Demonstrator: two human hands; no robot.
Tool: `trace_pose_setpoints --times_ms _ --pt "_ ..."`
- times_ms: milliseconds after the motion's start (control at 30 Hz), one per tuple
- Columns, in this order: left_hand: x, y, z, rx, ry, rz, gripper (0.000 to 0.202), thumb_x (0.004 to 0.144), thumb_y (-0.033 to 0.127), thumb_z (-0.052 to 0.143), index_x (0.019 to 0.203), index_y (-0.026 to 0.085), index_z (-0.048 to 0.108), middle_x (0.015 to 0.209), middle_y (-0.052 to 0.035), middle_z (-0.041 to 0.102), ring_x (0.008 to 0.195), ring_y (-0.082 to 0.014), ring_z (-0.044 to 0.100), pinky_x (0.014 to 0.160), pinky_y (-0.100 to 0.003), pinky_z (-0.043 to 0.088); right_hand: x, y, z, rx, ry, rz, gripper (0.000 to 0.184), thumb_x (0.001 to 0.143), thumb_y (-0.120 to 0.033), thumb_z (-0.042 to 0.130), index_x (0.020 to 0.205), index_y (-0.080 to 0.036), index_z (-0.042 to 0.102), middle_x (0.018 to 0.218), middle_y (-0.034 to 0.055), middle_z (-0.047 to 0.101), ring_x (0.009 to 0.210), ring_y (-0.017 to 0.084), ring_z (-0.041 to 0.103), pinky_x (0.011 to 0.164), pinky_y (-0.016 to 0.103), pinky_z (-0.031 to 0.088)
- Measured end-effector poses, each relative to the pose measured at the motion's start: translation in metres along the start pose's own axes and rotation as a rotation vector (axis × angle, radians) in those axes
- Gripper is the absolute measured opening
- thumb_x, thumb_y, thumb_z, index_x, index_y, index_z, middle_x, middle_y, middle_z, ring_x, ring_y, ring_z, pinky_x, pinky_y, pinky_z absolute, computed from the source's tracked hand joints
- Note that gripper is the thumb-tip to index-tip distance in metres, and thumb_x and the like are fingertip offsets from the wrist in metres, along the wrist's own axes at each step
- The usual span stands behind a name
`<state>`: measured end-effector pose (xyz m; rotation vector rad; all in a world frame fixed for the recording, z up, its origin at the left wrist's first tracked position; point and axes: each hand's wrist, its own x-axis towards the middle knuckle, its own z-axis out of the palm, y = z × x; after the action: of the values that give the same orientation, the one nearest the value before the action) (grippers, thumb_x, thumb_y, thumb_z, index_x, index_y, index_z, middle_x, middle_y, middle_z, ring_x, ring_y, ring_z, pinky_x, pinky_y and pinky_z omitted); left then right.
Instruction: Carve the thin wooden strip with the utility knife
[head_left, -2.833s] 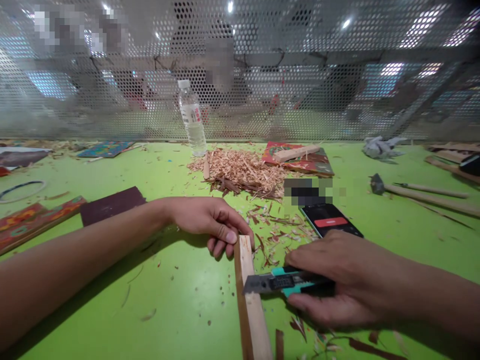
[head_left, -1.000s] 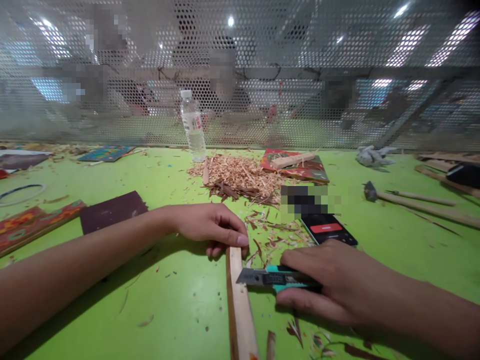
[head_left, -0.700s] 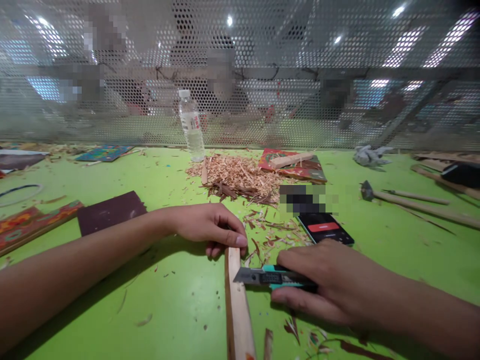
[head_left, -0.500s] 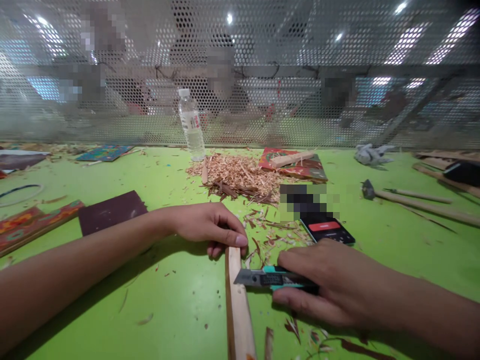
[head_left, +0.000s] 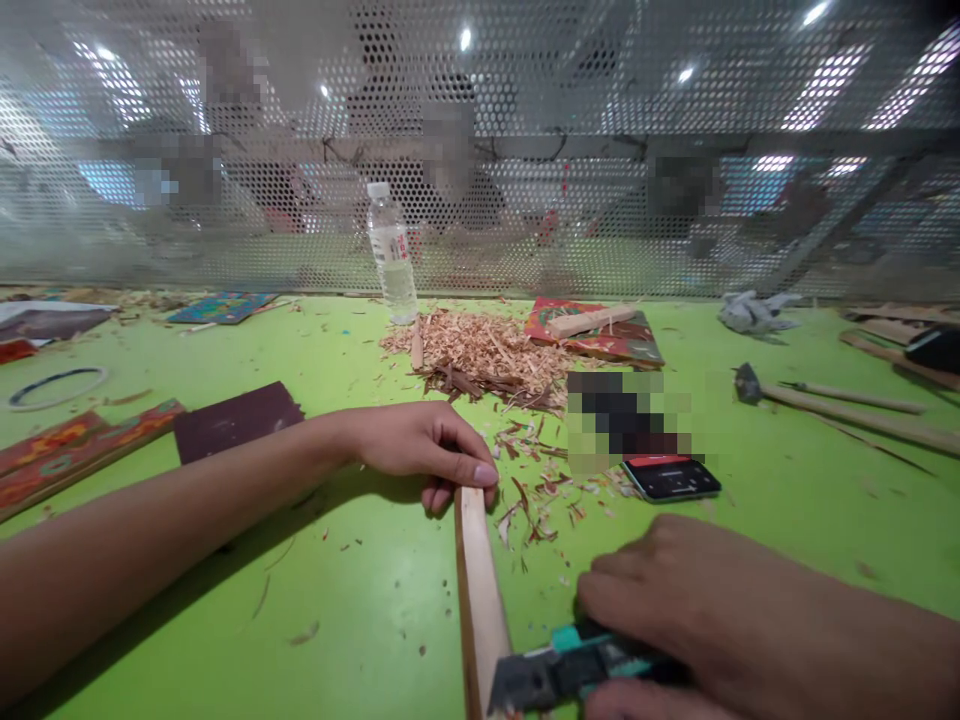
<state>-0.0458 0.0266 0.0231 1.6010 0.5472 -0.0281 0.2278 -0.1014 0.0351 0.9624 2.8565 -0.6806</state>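
Observation:
A narrow strip of pale wood (head_left: pixel 481 580) with a brown side runs from the centre down to the bottom edge. At its far end my left hand (head_left: pixel 420 450) is closed, pinching the tip between thumb and fingers. My right hand (head_left: pixel 667 610) is wrapped round a utility knife (head_left: pixel 585 665) with a black and teal handle. The knife's blade lies across the near part of the strip, touching it at the lower edge of the view. Some of the right fingers and the knife's rear end are hidden.
Wood shavings (head_left: pixel 480 350) are heaped beyond my hands, beside a water bottle (head_left: pixel 392 255). A phone (head_left: pixel 671 478) lies above my right hand; a hammer (head_left: pixel 825 400) lies farther right. Painted boards (head_left: pixel 82 450) and a dark sheet (head_left: pixel 236 420) are left. A perforated screen (head_left: pixel 525 200) stands behind.
My right hand has drawn the utility knife down along the strip towards me, from near its far end to its near part. My left hand keeps its hold. The view has shifted slightly.

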Motion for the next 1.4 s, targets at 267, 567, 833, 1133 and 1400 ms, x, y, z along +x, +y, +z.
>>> trace_pose_setpoints --times_ms 267,567,833,1133,1400 --pt "0.002 -0.003 0.001 -0.031 0.008 -0.002 0.031 0.091 0.047 0.079 0.1 0.017 0.082 0.074 -0.0009 0.073 0.056 -0.0069 0.065 0.055 -0.013 0.054 0.003 0.004 0.002 -0.059 0.131 0.029 0.044 0.109 -0.056 0.039 0.085 -0.023 0.057 0.072 -0.0002 0.063 0.057 0.017 0.05 0.055 0.032 0.027" --pt "0.005 -0.005 -0.003 -0.061 -0.015 -0.023 0.037 0.085 0.051 0.084 0.101 0.018 0.079 0.075 -0.0016 0.075 0.06 -0.0097 0.069 0.06 -0.016 0.058 0.013 -0.007 0.006 -0.22 0.245 0.005 0.041 0.113 -0.032 0.032 0.151 -0.021 0.042 0.096 0.0056 0.065 0.078 0.024 0.064 0.068 0.034 0.046" --pt "0.006 -0.005 -0.001 -0.02 0.002 -0.009 0.037 0.087 0.053 0.081 0.1 0.018 0.079 0.075 -0.0016 0.075 0.059 -0.0091 0.068 0.058 -0.016 0.056 0.012 -0.002 0.007 -0.266 0.18 -0.045 0.047 0.114 -0.047 0.037 0.157 -0.028 0.039 0.087 0.0015 0.065 0.067 0.022 0.064 0.059 0.032 0.04" --pt "0.004 -0.004 0.001 -0.03 0.024 -0.003 0.036 0.088 0.052 0.081 0.098 0.017 0.081 0.069 -0.0013 0.073 0.055 -0.0095 0.067 0.056 -0.016 0.056 0.007 -0.007 0.004 -0.267 0.201 -0.143 0.046 0.116 -0.043 0.027 0.151 -0.023 0.05 0.082 0.0012 0.065 0.064 0.018 0.061 0.059 0.031 0.039" --pt "0.003 -0.001 0.002 -0.064 0.02 -0.015 0.032 0.087 0.048 0.083 0.097 0.017 0.081 0.077 -0.0022 0.077 0.057 -0.0084 0.067 0.058 -0.016 0.057 0.009 -0.003 0.011 -0.292 0.285 -0.091 0.046 0.116 -0.044 0.024 0.152 -0.025 0.046 0.082 0.0004 0.063 0.063 0.019 0.063 0.056 0.031 0.036"
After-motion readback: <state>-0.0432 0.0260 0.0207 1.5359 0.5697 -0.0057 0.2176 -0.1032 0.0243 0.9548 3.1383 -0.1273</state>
